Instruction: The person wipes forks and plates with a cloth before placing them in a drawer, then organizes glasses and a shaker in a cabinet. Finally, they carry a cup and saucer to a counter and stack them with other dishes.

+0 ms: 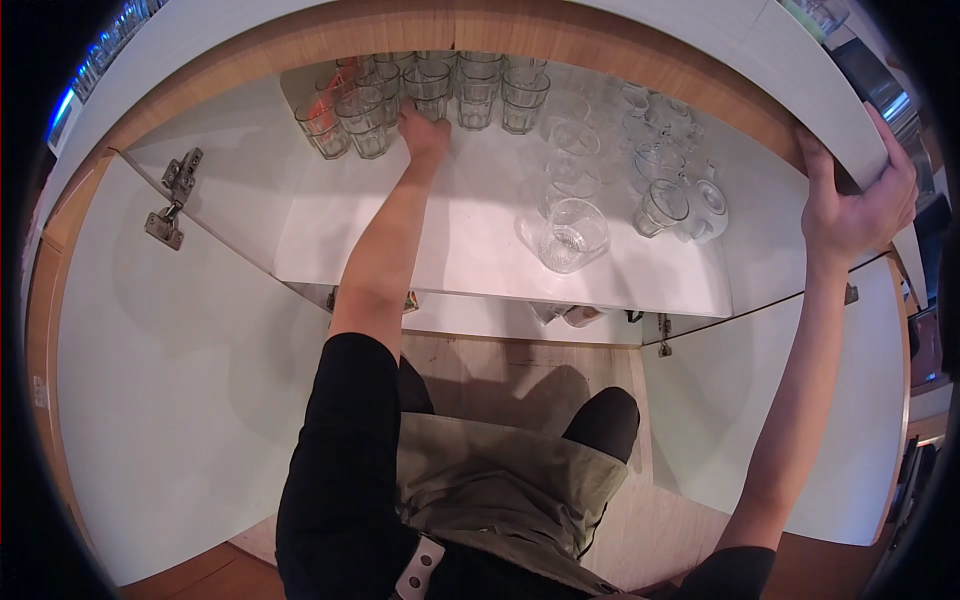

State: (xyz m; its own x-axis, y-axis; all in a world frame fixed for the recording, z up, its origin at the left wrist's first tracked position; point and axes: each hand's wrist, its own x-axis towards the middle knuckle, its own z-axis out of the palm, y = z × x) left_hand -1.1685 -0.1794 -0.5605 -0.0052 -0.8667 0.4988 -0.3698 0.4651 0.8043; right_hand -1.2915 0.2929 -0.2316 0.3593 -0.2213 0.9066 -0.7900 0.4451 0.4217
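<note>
My left hand (425,135) reaches deep into the open cabinet, its fingers closed around the lower part of a clear faceted glass tumbler (431,82). More stacked tumblers (362,118) stand close on its left, and another stack (479,92) is just to its right. Up at the right, my right hand (862,205) grips the edge of the pale countertop (845,125), with the thumb below and the fingers over the top.
On the white shelf (450,235), a wide clear glass (573,237) stands near the front. Glass mugs and cups (660,160) fill the right side. Open doors flank me: the left door (190,370) and the right door (770,400). A lower shelf holds small items (580,316).
</note>
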